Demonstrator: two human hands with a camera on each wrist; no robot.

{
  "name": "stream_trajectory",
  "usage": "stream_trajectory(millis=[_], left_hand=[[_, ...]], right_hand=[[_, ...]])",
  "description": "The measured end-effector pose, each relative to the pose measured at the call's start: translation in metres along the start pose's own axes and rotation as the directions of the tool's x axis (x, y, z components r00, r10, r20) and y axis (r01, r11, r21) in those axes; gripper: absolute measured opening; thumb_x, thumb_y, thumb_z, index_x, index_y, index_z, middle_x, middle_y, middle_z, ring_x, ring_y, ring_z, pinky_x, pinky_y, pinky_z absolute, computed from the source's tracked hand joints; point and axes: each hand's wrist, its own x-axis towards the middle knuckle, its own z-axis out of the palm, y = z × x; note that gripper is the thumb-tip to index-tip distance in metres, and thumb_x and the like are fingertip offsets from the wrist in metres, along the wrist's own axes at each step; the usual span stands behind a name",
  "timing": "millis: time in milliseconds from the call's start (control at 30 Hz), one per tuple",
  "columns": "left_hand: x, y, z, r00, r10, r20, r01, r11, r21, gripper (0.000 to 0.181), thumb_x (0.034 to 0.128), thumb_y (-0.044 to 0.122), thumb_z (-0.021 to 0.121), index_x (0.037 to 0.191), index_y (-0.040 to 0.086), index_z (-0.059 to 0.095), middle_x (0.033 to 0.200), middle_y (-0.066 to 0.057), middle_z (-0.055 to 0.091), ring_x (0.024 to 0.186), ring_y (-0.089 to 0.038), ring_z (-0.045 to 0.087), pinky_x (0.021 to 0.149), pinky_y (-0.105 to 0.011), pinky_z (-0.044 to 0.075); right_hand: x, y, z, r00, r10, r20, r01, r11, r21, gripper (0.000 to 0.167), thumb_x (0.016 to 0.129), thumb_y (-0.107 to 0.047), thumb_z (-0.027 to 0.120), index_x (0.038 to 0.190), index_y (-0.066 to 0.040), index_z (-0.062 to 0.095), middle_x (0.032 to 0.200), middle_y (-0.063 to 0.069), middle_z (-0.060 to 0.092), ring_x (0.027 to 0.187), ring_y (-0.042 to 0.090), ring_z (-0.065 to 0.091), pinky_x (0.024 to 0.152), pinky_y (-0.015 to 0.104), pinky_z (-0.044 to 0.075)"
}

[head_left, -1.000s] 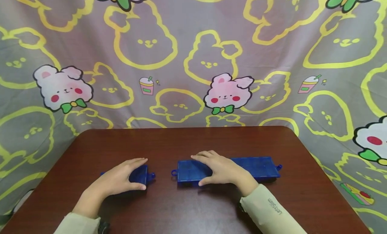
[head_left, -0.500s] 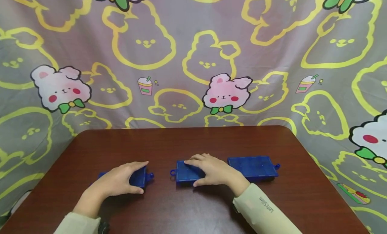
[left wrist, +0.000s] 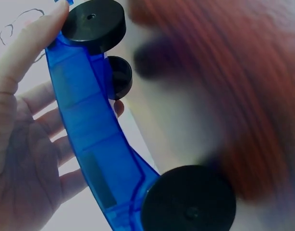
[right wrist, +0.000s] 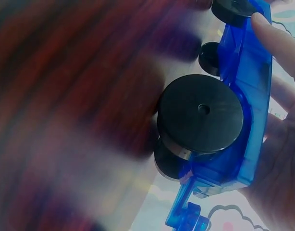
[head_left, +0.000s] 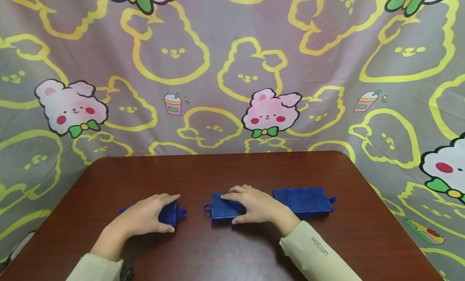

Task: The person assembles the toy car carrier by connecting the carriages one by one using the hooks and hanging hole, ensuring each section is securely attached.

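Note:
Three blue plastic toy train cars stand in a row on the table. My left hand (head_left: 136,218) holds the left car (head_left: 168,214) from above, thumb on the near side, fingers across the far side. A hook (head_left: 183,211) sticks out from its right end. Over the middle car (head_left: 223,207) lies my right hand (head_left: 259,208), its thumb along the near side; a ring (head_left: 208,208) projects toward the hook, a gap apart. Black wheels (left wrist: 188,207) show under the left car, and a black wheel (right wrist: 200,113) in the right wrist view. My right hand hides the middle car's right end.
The third car (head_left: 305,200) sits right of my right wrist, with a hook (head_left: 332,200) at its right end. Whether it is coupled to the middle car is hidden. Behind the brown table (head_left: 203,172) hangs a patterned curtain (head_left: 203,87).
My right hand has shifted slightly left along the middle car, showing more of the third car's left corner. The left hand has barely moved. The head view has turned a little.

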Motion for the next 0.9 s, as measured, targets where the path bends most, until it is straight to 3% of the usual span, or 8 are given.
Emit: stream_trajectory(millis=[400,900], left_hand=[[0.006,0.013,-0.002,1.0,0.019,0.008,-0.019,1.0,0.001,0.093,0.0701,0.05,0.087,0.145,0.007,0.051,0.136,-0.015,0.059,0.119,-0.032,0.06,0.095,-0.054,0.052],[0.021,0.028,0.0,0.998,0.06,0.033,-0.06,0.998,0.016,0.091,0.0706,0.047,0.087,0.144,0.007,0.052,0.136,-0.014,0.06,0.118,-0.031,0.061,0.097,-0.054,0.051]], right_hand=[[-0.002,0.0,-0.001,1.0,-0.004,-0.008,0.004,1.0,0.021,0.07,0.086,-0.047,0.075,0.147,-0.029,0.049,0.148,0.005,0.05,0.137,0.026,0.047,0.116,0.054,0.035],[-0.002,-0.001,-0.002,0.999,-0.007,-0.031,0.009,0.999,0.048,0.07,0.085,-0.048,0.075,0.147,-0.03,0.048,0.15,0.005,0.049,0.136,0.025,0.047,0.107,0.049,0.047]])
